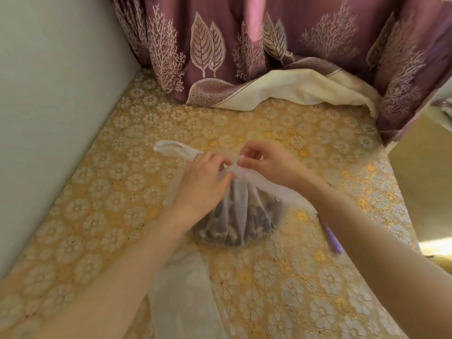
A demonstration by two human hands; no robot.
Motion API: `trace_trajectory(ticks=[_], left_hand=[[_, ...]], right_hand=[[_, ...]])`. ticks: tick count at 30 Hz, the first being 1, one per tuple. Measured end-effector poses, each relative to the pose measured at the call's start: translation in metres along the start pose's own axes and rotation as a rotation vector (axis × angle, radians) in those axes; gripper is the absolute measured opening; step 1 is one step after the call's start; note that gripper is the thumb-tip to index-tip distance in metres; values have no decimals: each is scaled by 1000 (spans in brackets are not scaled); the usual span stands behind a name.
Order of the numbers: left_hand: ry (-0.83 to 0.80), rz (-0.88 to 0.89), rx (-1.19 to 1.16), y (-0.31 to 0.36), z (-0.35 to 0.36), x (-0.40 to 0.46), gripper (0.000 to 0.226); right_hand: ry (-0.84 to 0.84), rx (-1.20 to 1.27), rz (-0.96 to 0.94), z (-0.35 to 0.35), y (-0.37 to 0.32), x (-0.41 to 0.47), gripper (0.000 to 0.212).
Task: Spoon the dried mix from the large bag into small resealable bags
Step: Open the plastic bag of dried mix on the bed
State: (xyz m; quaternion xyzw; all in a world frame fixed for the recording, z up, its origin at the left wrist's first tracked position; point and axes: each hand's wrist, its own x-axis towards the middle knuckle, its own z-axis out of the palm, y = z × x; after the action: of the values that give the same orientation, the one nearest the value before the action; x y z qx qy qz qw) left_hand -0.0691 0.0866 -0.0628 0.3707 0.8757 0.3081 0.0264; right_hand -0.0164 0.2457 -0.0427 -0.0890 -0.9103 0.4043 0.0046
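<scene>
Head view. Large bag (241, 216) of dark dried mix, mid-surface (293, 277), knotted at the neck. Left hand (203, 184) and right hand (266, 162) both pinching the knot, fingers curled. Clear plastic (181, 297) nearer. Purple item (332, 238) right of bag. Curtain (281, 45) behind.

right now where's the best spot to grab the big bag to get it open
Likely at the gathered neck of the large bag, from above, one hand each side. The plastic bunches to a twist there, above the heavy dried mix, and the left hand and right hand already pinch it.
</scene>
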Motion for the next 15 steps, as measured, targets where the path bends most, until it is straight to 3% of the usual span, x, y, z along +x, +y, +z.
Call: trace_trajectory(ticks=[4, 10, 15], left_hand=[[19, 39, -70, -20, 18, 20, 17], [160, 54, -100, -32, 28, 47, 19], [247, 112, -105, -27, 16, 46, 10]], right_hand=[[20, -48, -52, -10, 25, 19, 11], [270, 12, -73, -24, 52, 39, 27], [427, 108, -126, -23, 44, 33, 18]])
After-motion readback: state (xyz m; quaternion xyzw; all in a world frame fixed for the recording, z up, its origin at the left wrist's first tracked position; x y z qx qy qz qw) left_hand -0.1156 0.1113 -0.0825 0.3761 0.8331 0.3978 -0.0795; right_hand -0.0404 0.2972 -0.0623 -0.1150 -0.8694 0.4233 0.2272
